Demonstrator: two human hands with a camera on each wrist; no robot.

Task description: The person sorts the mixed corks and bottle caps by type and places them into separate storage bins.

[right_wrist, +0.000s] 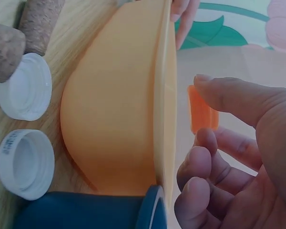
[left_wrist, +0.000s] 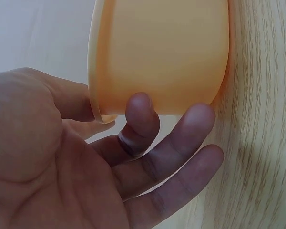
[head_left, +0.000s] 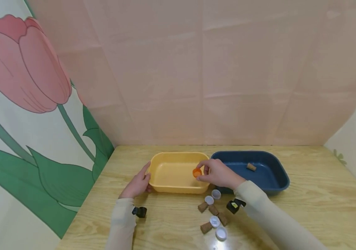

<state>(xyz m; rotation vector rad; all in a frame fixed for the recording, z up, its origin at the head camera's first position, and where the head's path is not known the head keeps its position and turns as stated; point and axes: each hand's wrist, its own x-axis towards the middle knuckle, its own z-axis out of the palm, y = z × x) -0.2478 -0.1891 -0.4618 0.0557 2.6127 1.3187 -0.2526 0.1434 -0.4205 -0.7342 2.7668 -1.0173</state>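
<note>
My right hand (head_left: 223, 174) pinches an orange bottle cap (head_left: 197, 173) between thumb and fingertips, above the right part of a yellow basin (head_left: 178, 190). In the right wrist view the orange cap (right_wrist: 202, 109) is held on edge, beyond the basin's rim. My left hand (head_left: 138, 184) grips the left end of the yellow basin at its rim. Seen from the left wrist, the thumb side of the hand (left_wrist: 86, 143) hooks over the rim while the other fingers curl along the outside wall of the basin (left_wrist: 167, 52).
A dark blue basin (head_left: 279, 184) stands against the yellow one on the right, with one cork (head_left: 251, 167) inside. In front of them lie several white bottle caps (head_left: 221, 233) and several corks (head_left: 206, 227) on the wooden table (head_left: 165, 225). A pinkish sheet (head_left: 196, 86) hangs behind.
</note>
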